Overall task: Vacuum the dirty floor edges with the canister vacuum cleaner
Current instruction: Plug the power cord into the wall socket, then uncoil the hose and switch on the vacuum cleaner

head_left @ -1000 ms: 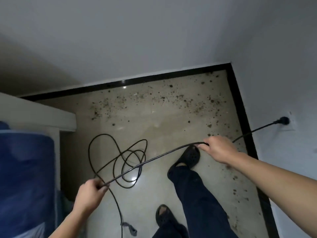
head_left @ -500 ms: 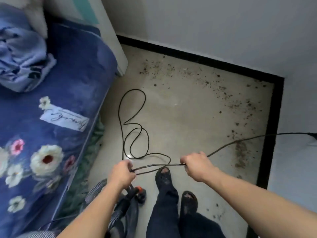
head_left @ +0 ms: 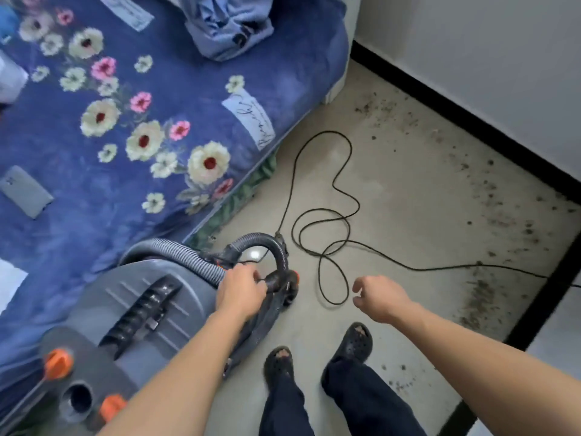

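- The bed (head_left: 78, 234), under a blue flowered cover, spread up and to the left of the left hand (head_left: 240, 294).
- The floor (head_left: 408, 190) ran from under both hands to a black skirting (head_left: 471, 121) far beyond the right hand (head_left: 383, 298).
- The grey vacuum (head_left: 119, 297) stood on the floor against the bed, under and left of the left hand.
- The black cord (head_left: 328, 132) lay in loose loops ahead of both hands, one strand trailing off to the right.
- Dirt (head_left: 478, 297) speckled the floor along the skirting, right of the right hand.
- The ribbed hose (head_left: 185, 254) arched over the vacuum's front to the left hand.
- The left hand curled round the hose's dark end.
- The right hand hovered near the cord, fingers loosely bent, holding nothing.
- A phone (head_left: 26, 190) lay on the bed, far left of the left hand.
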A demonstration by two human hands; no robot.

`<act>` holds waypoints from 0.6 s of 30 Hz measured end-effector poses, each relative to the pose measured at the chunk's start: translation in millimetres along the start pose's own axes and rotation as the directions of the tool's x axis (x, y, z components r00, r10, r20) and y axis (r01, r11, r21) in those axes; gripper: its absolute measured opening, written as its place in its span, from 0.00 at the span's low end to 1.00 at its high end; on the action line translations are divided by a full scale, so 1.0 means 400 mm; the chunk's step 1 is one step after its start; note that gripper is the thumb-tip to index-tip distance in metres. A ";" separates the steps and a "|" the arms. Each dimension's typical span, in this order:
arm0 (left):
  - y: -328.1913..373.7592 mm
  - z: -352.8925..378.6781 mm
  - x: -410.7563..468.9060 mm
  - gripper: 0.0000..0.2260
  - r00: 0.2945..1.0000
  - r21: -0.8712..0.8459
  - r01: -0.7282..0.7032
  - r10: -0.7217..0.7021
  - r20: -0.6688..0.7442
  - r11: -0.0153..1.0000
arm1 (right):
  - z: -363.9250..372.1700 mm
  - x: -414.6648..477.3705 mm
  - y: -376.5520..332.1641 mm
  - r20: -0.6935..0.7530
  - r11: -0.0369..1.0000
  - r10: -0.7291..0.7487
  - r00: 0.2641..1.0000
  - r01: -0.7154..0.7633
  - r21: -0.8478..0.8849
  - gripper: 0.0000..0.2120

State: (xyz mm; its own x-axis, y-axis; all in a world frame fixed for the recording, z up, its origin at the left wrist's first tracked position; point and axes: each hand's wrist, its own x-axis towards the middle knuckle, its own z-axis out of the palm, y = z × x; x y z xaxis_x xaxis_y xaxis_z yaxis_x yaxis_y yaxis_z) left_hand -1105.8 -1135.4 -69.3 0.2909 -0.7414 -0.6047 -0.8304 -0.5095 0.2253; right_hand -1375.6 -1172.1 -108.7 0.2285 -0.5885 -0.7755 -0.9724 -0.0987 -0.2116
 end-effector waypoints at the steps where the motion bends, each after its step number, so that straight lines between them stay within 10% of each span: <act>1: -0.037 -0.028 -0.027 0.07 0.999 -0.026 -0.013 0.012 -0.046 1.000 | -0.004 -0.010 -0.055 -0.010 1.000 -0.030 1.000 0.030 -0.005 0.16; 10: -0.489 -0.222 -0.241 0.09 0.867 0.103 -0.105 0.142 -0.478 0.989 | 0.004 -0.059 -0.615 -0.303 0.952 -0.249 0.920 0.289 0.097 0.14; 18: -0.787 -0.124 -0.289 0.28 0.975 0.073 0.041 -0.024 -0.219 0.996 | 0.124 0.076 -0.733 -0.184 0.978 -0.023 0.983 0.060 0.198 0.25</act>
State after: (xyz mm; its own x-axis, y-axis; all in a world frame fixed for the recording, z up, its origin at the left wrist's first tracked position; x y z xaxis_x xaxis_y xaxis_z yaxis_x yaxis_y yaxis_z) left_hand -854.7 -910.8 -32.3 0.4075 -0.8066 -0.4282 -0.8505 -0.5060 0.1437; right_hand -1081.1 -1121.2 -99.8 0.2383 -0.7240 -0.6474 -0.9281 0.0265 -0.3713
